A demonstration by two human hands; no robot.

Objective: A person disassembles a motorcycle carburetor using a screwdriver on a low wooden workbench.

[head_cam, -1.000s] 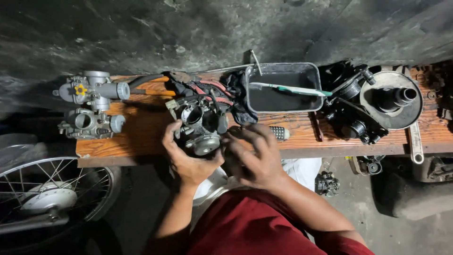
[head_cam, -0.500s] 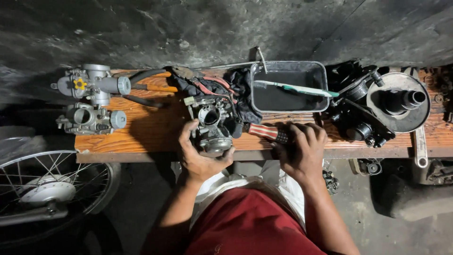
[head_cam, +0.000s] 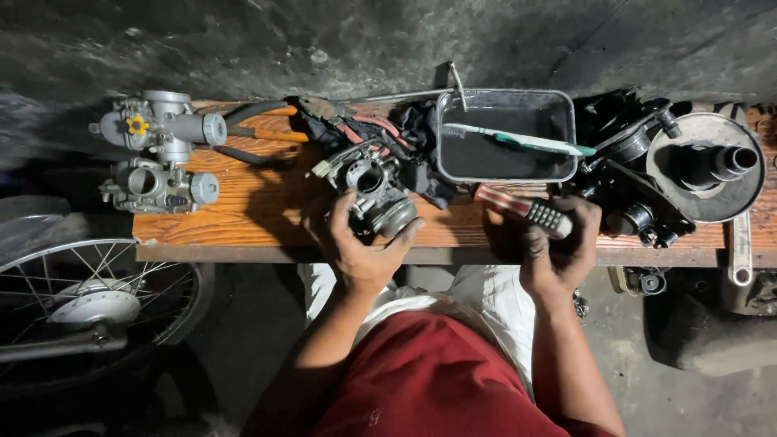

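Fingers of left hand (head_cam: 356, 247) grip carburetor (head_cam: 379, 194); right hand (head_cam: 558, 243) holds screwdriver (head_cam: 524, 209).

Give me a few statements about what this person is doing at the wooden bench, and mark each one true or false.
1. The left hand holds a metal carburetor over the bench. True.
2. The right hand is empty. False: its grip is closed on a screwdriver with a red-and-white striped handle.
3. A toothbrush lies across the metal tray. True.
4. The two spare carburetors sit at the right end of the wooden bench. False: they sit at the left end.
5. A spoked wheel shows below the bench on the left. True.
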